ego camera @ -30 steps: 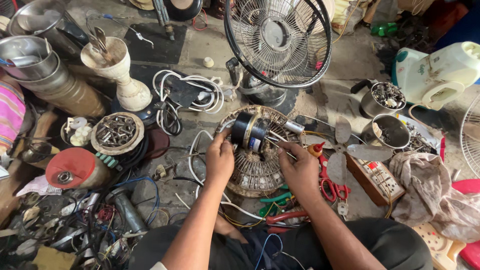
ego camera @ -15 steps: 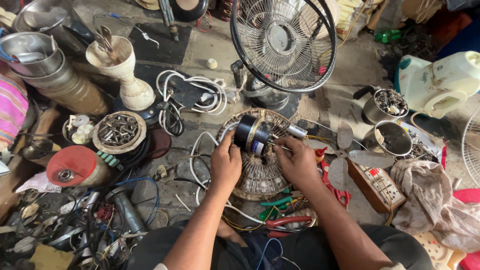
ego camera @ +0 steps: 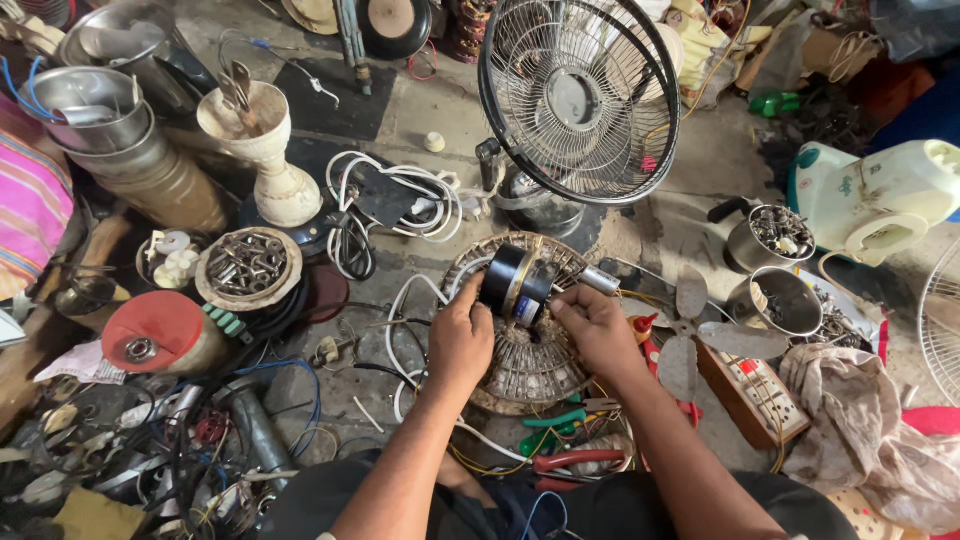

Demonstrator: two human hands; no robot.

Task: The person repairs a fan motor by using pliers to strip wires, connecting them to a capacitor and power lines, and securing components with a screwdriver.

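Hands are meeting over a small fan motor (ego camera: 520, 285), a black cylinder with a brass-coloured band, which is lying on its side on top of a round wire fan guard (ego camera: 520, 350) on the floor. The left hand (ego camera: 462, 338) is curling loosely around the motor's near left side, fingers bent against the casing, apparently steadying it, while the right hand (ego camera: 592, 325) is pinching with closed fingertips at the motor's right face, beside the protruding metal shaft (ego camera: 602, 281); whether it is holding a small part there I cannot tell. The guard is serving as a cradle, keeping the round body from rolling. White cables (ego camera: 400, 310) are trailing off to the left. Just below the wrists, red-handled pliers (ego camera: 578, 461) and a green-handled tool (ego camera: 553, 418) are lying within easy reach. To the right, a loose fan blade (ego camera: 700, 330) is resting near a power strip (ego camera: 755, 390). Behind the motor, an upright fan (ego camera: 580, 95) is standing close, crowding the space beyond. A bowl of metal rings (ego camera: 248, 265) is sitting well to the left.
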